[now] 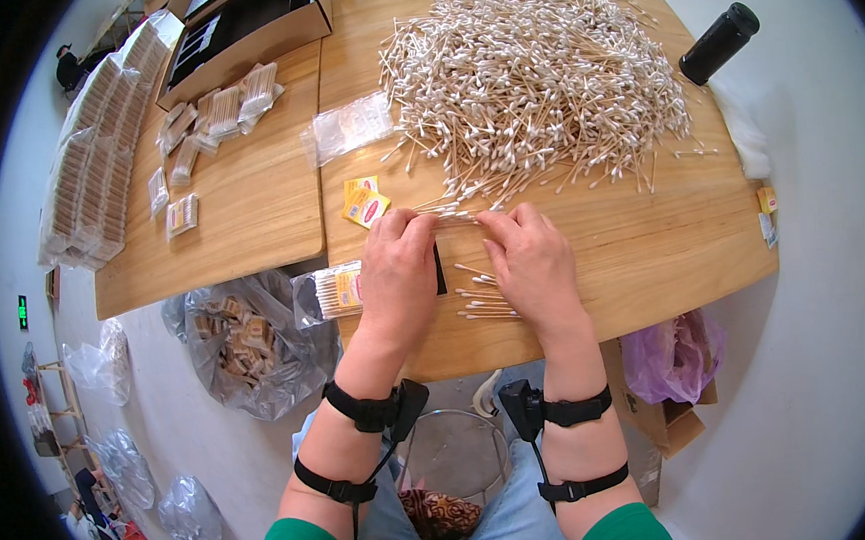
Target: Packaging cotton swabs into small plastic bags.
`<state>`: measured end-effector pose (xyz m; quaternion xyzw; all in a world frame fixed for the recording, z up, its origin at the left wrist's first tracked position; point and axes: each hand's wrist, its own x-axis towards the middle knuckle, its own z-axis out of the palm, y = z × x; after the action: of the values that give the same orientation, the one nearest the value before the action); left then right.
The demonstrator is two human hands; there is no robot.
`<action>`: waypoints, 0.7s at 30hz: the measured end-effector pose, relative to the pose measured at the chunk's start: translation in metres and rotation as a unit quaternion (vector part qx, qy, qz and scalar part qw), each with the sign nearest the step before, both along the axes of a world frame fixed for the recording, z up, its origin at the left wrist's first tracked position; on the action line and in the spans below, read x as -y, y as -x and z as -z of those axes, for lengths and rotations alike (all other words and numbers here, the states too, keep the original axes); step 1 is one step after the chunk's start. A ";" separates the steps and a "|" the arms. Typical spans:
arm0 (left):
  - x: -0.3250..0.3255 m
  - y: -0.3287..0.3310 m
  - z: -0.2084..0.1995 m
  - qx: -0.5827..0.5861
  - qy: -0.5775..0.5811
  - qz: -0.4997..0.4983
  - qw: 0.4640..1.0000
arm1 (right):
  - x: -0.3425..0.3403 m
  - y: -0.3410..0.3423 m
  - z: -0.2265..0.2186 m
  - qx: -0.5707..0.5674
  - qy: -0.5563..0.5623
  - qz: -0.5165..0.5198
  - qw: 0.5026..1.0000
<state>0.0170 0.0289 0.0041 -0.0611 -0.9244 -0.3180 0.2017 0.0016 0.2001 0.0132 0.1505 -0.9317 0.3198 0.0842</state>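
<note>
Grip of both hands, left hand (400,272) and right hand (535,263), clamped on swabs (452,212) near the worktop's (671,243) front edge.

Lining up a bunch appears to be the step in hand; the next move likely calls for a light, level pinch. Left to right: one packet (337,292) at the front left corner, two cards (364,203) behind it, held swabs too hidden to count, about five loose swabs (485,304) beside the right hand, one uncountable heap (539,72) toward the far edge, one bottle (720,44) by the right edge.
</note>
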 end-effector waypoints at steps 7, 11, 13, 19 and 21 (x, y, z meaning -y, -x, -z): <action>0.003 0.002 0.004 0.005 0.032 0.006 0.999 | 0.000 -0.001 0.004 0.010 -0.010 0.012 1.000; 0.003 0.002 0.004 0.014 0.039 -0.002 0.999 | -0.002 -0.001 0.006 -0.001 -0.001 0.005 1.000; 0.004 0.002 0.005 0.018 0.043 -0.005 0.999 | -0.004 -0.002 0.007 0.004 0.000 -0.007 1.000; 0.004 0.003 0.007 0.009 0.057 -0.014 0.998 | -0.005 -0.004 0.001 0.006 0.022 0.000 1.000; 0.004 0.003 0.008 0.009 0.061 -0.016 0.998 | -0.005 -0.005 0.003 0.009 0.011 -0.003 1.000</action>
<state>0.0145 0.0247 -0.0036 -0.0560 -0.9447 -0.2579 0.1947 0.0068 0.2052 0.0100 0.1494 -0.9284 0.3314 0.0763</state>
